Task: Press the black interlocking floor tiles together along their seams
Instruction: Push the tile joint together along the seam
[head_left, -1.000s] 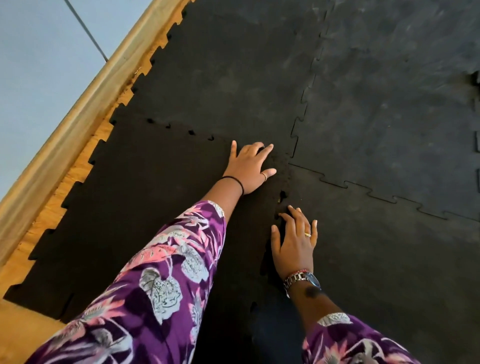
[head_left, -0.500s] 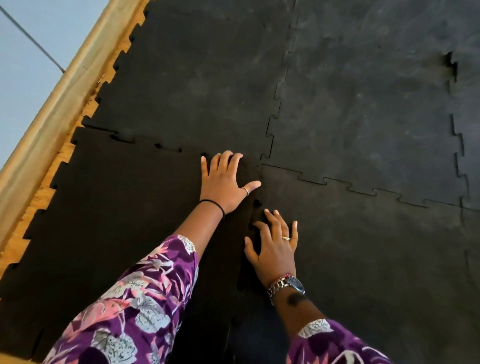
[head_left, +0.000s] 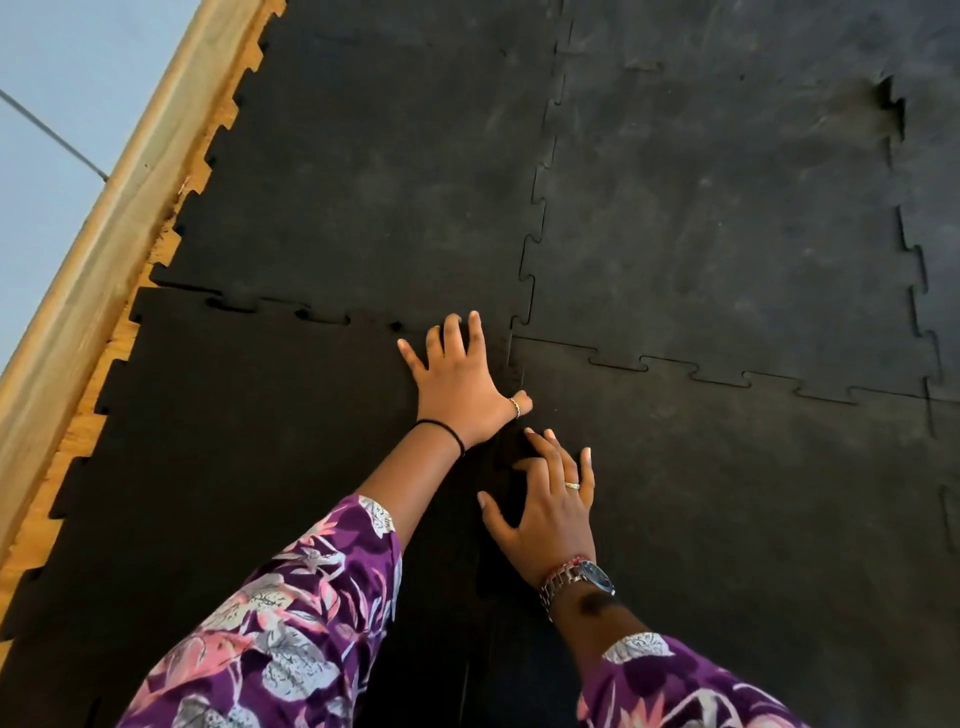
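1. Head view, floor: black interlocking floor tiles (head_left: 701, 218) cover nearly the whole frame, meeting in toothed seams. A strip of wooden floor (head_left: 171, 249) and a wooden skirting board (head_left: 104, 218) run along their left edge.
2. Head view, left hand (head_left: 460, 387): flat, palm down, fingers spread, grasping nothing. It lies on the near-left tile (head_left: 249, 441) at that tile's far right corner, fingertips at the seam with the far-left tile (head_left: 374, 171), thumb pointing toward the four-tile junction (head_left: 511, 335) just beside it.
3. Head view, right hand (head_left: 545, 512): palm down, fingers partly curled, fingertips touching the mat, nothing gripped. It sits over the seam (head_left: 506, 467) between the near-left tile and the near-right tile (head_left: 753, 519), just nearer than the left hand. The seam beneath it is dark; whether it is fully closed cannot be told.
4. Head view, open points: small gaps (head_left: 301, 314) show along the seam left of the left hand.
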